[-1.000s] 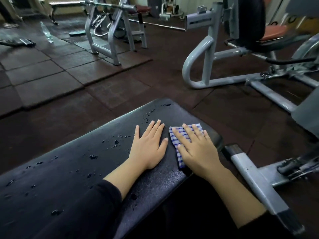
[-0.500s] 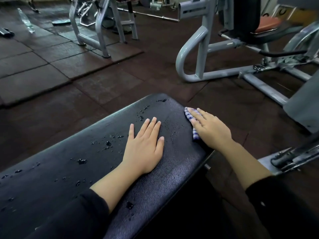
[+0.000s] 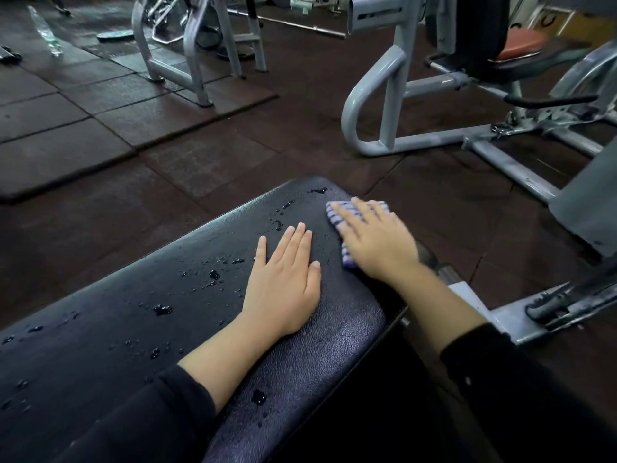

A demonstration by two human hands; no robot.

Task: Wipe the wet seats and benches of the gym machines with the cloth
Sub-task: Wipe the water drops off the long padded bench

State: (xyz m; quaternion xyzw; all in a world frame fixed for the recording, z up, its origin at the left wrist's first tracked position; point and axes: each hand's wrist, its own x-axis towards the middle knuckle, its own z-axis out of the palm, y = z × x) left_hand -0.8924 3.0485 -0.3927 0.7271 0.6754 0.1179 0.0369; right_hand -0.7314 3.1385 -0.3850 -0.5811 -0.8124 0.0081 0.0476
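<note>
We pressed the checked cloth (image 3: 337,217) flat under our right hand (image 3: 374,242), fingers straight, at the far right corner of the black bench (image 3: 187,329). Our left hand (image 3: 283,279) lay open, palm down on the pad just beside it. Water drops (image 3: 213,274) beaded the bench to the left of that hand. A clear bottle (image 3: 45,31) lay on the floor mats (image 3: 100,128); we could not tell what it held.

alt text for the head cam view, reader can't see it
A person's right hand presses a blue checked cloth flat onto the far end of a black padded bench, while the left hand rests flat beside it. Water droplets dot the bench's left part; grey gym machines stand behind.
</note>
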